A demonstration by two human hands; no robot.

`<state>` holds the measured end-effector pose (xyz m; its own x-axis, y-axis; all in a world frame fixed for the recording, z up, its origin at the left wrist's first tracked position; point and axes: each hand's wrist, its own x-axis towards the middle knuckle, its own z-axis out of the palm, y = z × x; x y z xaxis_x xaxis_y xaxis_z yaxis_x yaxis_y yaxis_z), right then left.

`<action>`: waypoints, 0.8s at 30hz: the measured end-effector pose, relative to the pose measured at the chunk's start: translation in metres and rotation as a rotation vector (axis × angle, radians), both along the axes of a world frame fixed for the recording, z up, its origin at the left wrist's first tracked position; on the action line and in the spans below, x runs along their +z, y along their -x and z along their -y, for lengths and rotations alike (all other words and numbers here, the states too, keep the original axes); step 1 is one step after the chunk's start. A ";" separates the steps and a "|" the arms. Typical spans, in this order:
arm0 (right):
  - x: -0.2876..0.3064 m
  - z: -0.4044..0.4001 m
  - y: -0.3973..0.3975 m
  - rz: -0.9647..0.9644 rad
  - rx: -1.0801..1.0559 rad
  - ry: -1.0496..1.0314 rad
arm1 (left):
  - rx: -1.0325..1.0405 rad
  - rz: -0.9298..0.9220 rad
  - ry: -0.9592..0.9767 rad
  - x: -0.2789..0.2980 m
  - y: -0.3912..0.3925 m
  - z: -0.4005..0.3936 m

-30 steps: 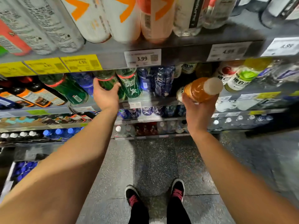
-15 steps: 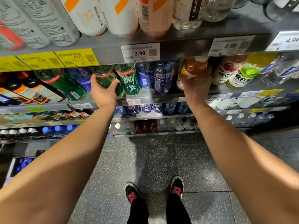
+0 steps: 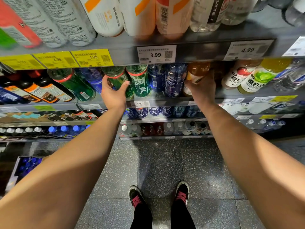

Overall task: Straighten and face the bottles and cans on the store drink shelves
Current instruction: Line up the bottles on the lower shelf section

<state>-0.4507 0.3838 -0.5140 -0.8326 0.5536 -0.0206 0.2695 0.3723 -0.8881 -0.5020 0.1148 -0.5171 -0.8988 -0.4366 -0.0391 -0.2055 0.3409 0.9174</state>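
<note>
A store aisle with a dark speckled tile floor [image 3: 158, 162] runs under grey metal drink shelves [image 3: 198, 38], stacked in tiers. Yellow and white price tags line the shelf edges, one white tag [image 3: 156, 54] reading 3.99. The person's black shoes with pink laces [image 3: 158, 195] stand on the tiles below.

On the second shelf down, the left hand [image 3: 113, 94] wraps a green bottle [image 3: 118, 78] with a red band near its shoulder; the thumb sits on its right side, the fingers curl round the left. It stands in a row beside a matching green bottle [image 3: 140, 81], with dark blue bottles [image 3: 174, 78] to the right.

The right hand [image 3: 202, 91] closes its fingers around an amber bottle [image 3: 197, 71] of orange-brown drink, standing on the same shelf just right of the blue bottles. Its top is hidden behind the shelf edge above. Further right stand white-labelled vitamin bottles [image 3: 237, 78].
</note>
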 end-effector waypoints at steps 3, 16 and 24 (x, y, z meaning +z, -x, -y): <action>-0.001 0.000 -0.004 0.077 0.023 -0.002 | 0.001 -0.011 0.037 0.004 -0.002 0.001; -0.009 0.084 -0.052 -0.096 -0.170 -0.020 | -0.046 0.070 0.109 0.017 0.003 0.012; 0.012 0.170 -0.048 -0.147 -0.009 0.053 | 0.082 -0.100 -0.045 0.015 0.003 0.059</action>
<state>-0.4030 0.2135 -0.5019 -0.8236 0.5626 0.0722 0.1379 0.3221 -0.9366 -0.5049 0.0556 -0.5021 -0.8603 -0.5091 0.0278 -0.1379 0.2849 0.9486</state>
